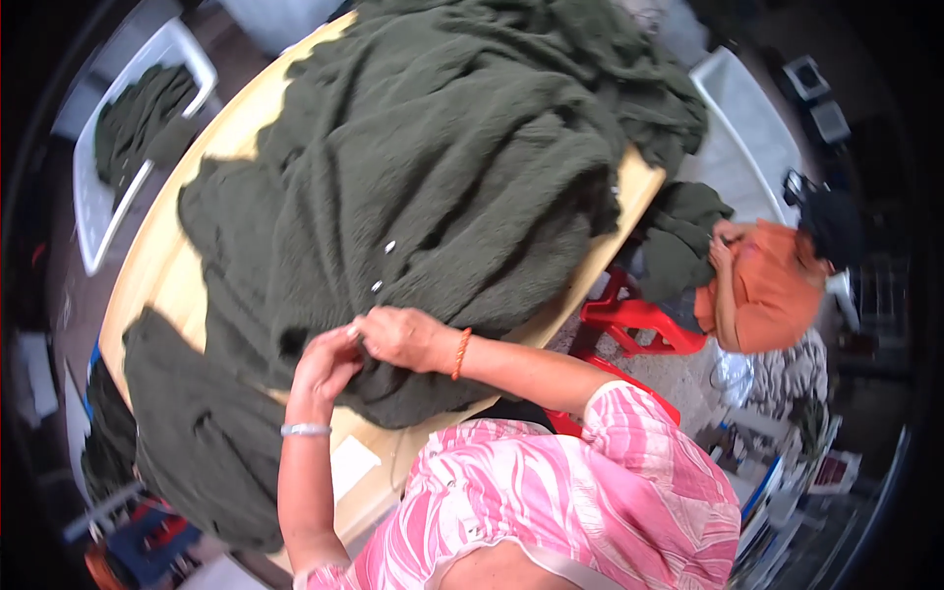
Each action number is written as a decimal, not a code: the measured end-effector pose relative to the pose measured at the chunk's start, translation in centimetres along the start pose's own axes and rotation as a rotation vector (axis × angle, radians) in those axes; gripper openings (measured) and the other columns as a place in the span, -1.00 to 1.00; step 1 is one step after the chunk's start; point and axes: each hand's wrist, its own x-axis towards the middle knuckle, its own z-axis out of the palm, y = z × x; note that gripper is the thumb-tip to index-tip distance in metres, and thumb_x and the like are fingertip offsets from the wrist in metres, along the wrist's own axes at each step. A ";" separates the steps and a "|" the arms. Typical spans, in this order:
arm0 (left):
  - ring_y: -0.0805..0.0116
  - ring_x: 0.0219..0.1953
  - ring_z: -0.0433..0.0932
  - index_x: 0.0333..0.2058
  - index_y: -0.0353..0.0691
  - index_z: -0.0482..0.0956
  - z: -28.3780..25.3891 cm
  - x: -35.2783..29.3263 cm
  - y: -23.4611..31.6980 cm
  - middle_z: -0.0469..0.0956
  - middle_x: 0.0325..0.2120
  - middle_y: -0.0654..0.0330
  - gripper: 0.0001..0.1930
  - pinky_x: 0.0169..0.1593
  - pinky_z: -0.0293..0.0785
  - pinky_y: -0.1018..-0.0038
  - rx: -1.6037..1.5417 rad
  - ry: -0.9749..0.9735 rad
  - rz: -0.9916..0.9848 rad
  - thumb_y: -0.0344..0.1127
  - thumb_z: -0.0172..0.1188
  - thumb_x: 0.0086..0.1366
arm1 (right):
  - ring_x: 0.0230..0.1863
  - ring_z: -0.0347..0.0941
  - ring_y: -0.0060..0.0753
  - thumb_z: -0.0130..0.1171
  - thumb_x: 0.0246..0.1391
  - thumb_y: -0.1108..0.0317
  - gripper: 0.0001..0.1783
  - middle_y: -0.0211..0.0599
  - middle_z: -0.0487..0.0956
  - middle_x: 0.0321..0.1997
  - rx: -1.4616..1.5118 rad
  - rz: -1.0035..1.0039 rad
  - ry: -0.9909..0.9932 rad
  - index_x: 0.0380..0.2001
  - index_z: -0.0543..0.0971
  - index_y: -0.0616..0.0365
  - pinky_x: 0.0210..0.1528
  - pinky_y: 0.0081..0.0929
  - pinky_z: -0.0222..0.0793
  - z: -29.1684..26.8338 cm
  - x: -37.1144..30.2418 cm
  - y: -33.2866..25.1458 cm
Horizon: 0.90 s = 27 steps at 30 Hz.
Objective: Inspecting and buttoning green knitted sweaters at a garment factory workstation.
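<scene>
A large dark green fleece cloth (pixel 413 187) is heaped across the pale wooden table, its folds running toward me. At its near edge my left hand (pixel 326 362) and my right hand (pixel 411 337) meet with fingertips together. Both have closed fingers, pinching the near part of the fleece; any small thing between the fingertips is too small to make out. Two small white spots (pixel 383 265) show on the fleece just beyond my right hand. A separate piece of green fleece (pixel 211 433) lies at the near left, beside my left forearm, and hangs over the table's edge.
The wooden table (pixel 147 265) curves round the pile. A white paper (pixel 354 462) lies near me. White bins stand far left (pixel 84 206) and right (pixel 752 108). At the right, a person in orange (pixel 767 295) handles green fleece beside a red stool (pixel 644 329).
</scene>
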 end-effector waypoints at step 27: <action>0.49 -0.16 0.53 -0.13 -0.38 0.50 0.9 -2.0 -3.1 0.58 -0.25 0.18 -0.68 -0.04 0.43 0.53 0.870 0.178 0.617 -0.47 0.24 0.09 | -0.38 0.51 -0.07 0.18 -0.04 0.49 -0.88 -0.10 0.53 -0.41 0.484 0.323 -0.118 -0.37 0.56 0.25 -0.31 -0.29 0.44 -0.5 -0.1 1.1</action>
